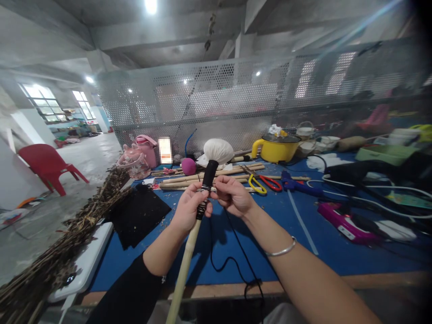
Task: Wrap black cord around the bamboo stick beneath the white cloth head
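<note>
A pale bamboo stick (pixel 184 272) runs up from the bottom edge, tilted slightly right. Its upper part is covered by a black fabric sleeve (pixel 209 175), with a white cloth-covered round head (pixel 218 150) at the top. My left hand (pixel 193 204) is closed round the black-wrapped part, where coils of black cord show. Just right of the sleeve, my right hand (pixel 232 195) pinches the thin black cord (pixel 232 225). The cord's slack hangs in loose curves down past the table's front edge. Fingers partly hide the coils.
Scissors with yellow and red handles (pixel 266 183) and a blue glue gun (pixel 299 184) lie on the blue tabletop (pixel 283 252). Behind are wooden sticks (pixel 178 183), a purple ball (pixel 188 166) and a yellow pot (pixel 280 148). Black cloth (pixel 138 216) and dried stems (pixel 74 238) lie left; a magenta power strip (pixel 347 222) right.
</note>
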A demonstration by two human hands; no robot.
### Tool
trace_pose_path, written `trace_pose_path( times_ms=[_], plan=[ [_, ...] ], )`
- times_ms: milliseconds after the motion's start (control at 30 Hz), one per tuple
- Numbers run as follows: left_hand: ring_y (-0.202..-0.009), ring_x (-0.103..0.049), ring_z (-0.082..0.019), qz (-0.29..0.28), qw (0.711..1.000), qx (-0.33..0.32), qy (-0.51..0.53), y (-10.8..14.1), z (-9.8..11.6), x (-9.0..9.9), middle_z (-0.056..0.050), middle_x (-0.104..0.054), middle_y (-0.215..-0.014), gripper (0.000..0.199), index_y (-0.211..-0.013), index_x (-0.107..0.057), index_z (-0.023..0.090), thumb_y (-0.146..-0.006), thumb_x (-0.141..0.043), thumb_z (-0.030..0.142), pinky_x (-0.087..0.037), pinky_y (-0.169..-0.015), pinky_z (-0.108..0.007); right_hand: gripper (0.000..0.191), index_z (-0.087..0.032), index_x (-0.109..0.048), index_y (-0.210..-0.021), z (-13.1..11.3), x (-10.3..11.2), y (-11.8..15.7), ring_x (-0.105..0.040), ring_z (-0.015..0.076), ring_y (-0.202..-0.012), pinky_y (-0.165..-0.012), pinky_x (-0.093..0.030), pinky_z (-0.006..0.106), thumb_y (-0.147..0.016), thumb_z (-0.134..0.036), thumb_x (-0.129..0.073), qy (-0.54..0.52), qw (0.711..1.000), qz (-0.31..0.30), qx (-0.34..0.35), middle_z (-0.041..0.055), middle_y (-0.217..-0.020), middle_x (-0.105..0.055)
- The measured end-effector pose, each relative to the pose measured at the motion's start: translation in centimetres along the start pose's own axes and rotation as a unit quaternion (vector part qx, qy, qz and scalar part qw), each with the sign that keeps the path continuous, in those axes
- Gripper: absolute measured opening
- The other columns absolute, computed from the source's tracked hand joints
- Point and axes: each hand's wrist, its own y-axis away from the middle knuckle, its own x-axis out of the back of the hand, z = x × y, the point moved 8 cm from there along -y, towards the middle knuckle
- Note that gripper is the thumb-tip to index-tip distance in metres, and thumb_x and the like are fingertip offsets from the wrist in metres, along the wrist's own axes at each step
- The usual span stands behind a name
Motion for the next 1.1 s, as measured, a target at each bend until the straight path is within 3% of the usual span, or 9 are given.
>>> trace_pose_path(
  times_ms=[167,500,700,933,1100],
  plan=[
    [-0.038,-0.049,-0.006,0.009,1.0,0.006,0.011,0.0,0.0,0.1,-0.001,-0.064,-0.071,0.039,-0.091,-0.046,0.016,-0.064,-0.067,0.035,-0.034,-0.035,-0.018,0.029,-0.016,-0.049,-0.069,0.6,-0.2,-0.2,-0.014,-0.0001,-0.032,-0.031,-0.008,0.014,-0.062,-0.031,-0.072,-0.009,1.0,-0.006,-0.007,-0.0034,-0.047,-0.053],
    [-0.04,-0.049,-0.005,0.03,0.999,0.017,0.037,0.2,0.0,0.2,-0.002,-0.066,-0.072,0.033,-0.089,-0.05,0.015,-0.065,-0.066,0.032,-0.035,-0.034,-0.014,0.033,-0.017,-0.044,-0.067,0.4,0.0,-0.3,-0.016,-0.0004,-0.032,-0.029,-0.01,0.013,-0.062,-0.033,-0.072,0.044,0.999,0.031,-0.009,-0.0092,-0.044,-0.042],
    [-0.06,-0.061,-0.012,0.007,0.995,0.099,0.015,0.4,-1.2,0.0,-0.008,-0.066,-0.081,0.031,-0.096,-0.054,0.015,-0.072,-0.06,0.034,-0.046,-0.045,-0.018,0.042,-0.018,-0.048,-0.096,0.1,0.5,-0.5,-0.021,0.0022,-0.03,-0.029,-0.012,0.015,-0.066,-0.034,-0.071,0.106,0.994,-0.009,-0.003,-0.0114,-0.044,-0.041],
    [-0.039,-0.037,-0.004,0.04,0.996,0.075,-0.019,0.2,-1.5,0.5,0.002,-0.051,-0.063,0.019,-0.079,-0.048,0.017,-0.077,-0.051,0.035,-0.029,-0.033,-0.015,0.037,-0.016,-0.051,-0.09,0.6,1.3,-1.0,-0.019,0.0022,-0.028,-0.029,-0.012,0.017,-0.066,-0.035,-0.07,0.173,0.985,0.025,0.009,-0.0128,-0.04,-0.035],
    [-0.036,-0.031,-0.003,0.068,0.994,0.086,-0.02,0.4,-1.3,0.6,0.006,-0.044,-0.057,0.021,-0.08,-0.043,0.02,-0.079,-0.047,0.041,-0.025,-0.032,-0.014,0.03,-0.017,-0.047,-0.071,0.2,0.8,-0.8,-0.024,0.0024,-0.031,-0.031,-0.014,0.018,-0.066,-0.036,-0.07,0.198,0.979,0.032,0.032,-0.0108,-0.042,-0.037]
  ],
)
